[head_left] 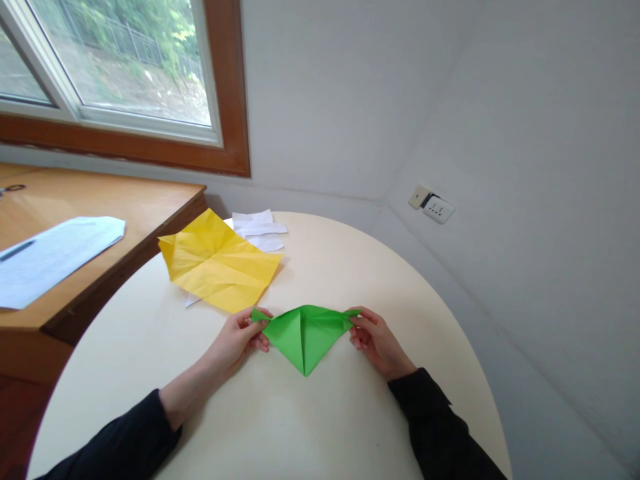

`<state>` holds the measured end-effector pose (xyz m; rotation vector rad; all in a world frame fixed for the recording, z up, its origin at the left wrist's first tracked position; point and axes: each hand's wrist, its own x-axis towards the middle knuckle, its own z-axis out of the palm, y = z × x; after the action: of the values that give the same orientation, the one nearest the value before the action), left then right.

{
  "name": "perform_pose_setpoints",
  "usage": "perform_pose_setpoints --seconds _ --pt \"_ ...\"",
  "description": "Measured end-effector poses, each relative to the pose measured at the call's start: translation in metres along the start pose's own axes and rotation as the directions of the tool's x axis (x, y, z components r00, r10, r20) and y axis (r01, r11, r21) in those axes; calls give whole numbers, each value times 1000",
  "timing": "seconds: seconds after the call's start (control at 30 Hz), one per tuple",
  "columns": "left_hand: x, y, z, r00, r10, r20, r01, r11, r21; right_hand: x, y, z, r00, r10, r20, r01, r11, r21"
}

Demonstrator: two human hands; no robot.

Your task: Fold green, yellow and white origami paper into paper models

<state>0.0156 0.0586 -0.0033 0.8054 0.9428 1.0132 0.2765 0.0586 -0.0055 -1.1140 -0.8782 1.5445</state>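
Observation:
A folded sheet of green paper is held between my two hands over the round table. It has a triangular shape, with one corner pointing towards me and a crease running down its middle. My left hand pinches its left corner between thumb and fingers, and a small green tip sticks out past the thumb. At the opposite corner, my right hand grips the paper in the same way. Beyond my left hand lies a creased yellow sheet of paper, apart from the green one.
White paper pieces lie behind the yellow sheet on the pale round table. A wooden desk at the left bears a paper stack, a pen and scissors. A wall socket is at the right.

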Motion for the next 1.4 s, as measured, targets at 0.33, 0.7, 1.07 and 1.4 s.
perform_pose_setpoints --seconds 0.33,0.7,1.07,1.4 --pt "2 2 -2 999 -43 -33 36 982 -185 0 3 -1 1000 5 3 -5 999 49" --pt "0 5 -5 995 -19 94 47 954 -297 0 1 -2 998 -45 49 36 986 163" --pt "-2 6 2 999 4 49 5 986 -168 3 4 -7 997 -82 -6 82 980 180" --pt "-10 2 6 952 304 -25 -279 901 331 -2 2 3 959 -257 -122 255 966 -32"
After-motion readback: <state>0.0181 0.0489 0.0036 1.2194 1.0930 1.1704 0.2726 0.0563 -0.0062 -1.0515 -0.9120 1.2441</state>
